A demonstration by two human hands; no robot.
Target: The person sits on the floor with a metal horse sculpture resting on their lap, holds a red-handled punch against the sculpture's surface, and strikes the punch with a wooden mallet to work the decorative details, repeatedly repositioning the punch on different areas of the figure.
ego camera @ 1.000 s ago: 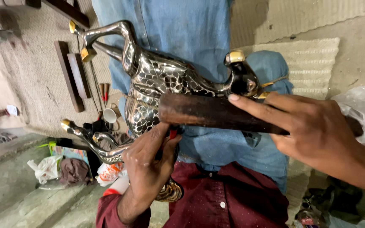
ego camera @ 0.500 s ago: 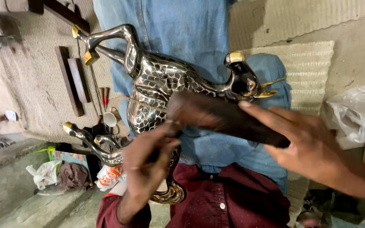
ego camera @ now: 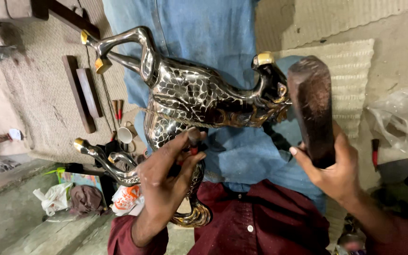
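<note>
Workshop floor covered with a woven mat (ego camera: 38, 94), seen from above over the person's lap. A metal horse (ego camera: 190, 99), silver with dark crackle pattern and brass-coloured hooves, lies across the blue-clad knees at the centre of the view; its head is toward the right, its legs reach up-left and down-left. Left hand (ego camera: 166, 182), below the horse's belly, is closed round a small punch (ego camera: 193, 141) with a red band, whose tip is set against the horse's flank. Right hand (ego camera: 334, 167), to the right of the horse's head, grips the lower end of a dark wooden mallet (ego camera: 310, 104), which stands nearly upright, raised clear of the punch and just beside the horse's muzzle. Left of the horse on the mat: two wooden slats (ego camera: 83, 92), a few red-handled tools (ego camera: 117, 109) and a white cup (ego camera: 125, 134). Below-left of the horse: crumpled bags (ego camera: 53, 198) and cloth. Right of the mallet: a clear plastic bag (ego camera: 400, 118) on the floor. The person wears a dark red shirt (ego camera: 260, 222).
</note>
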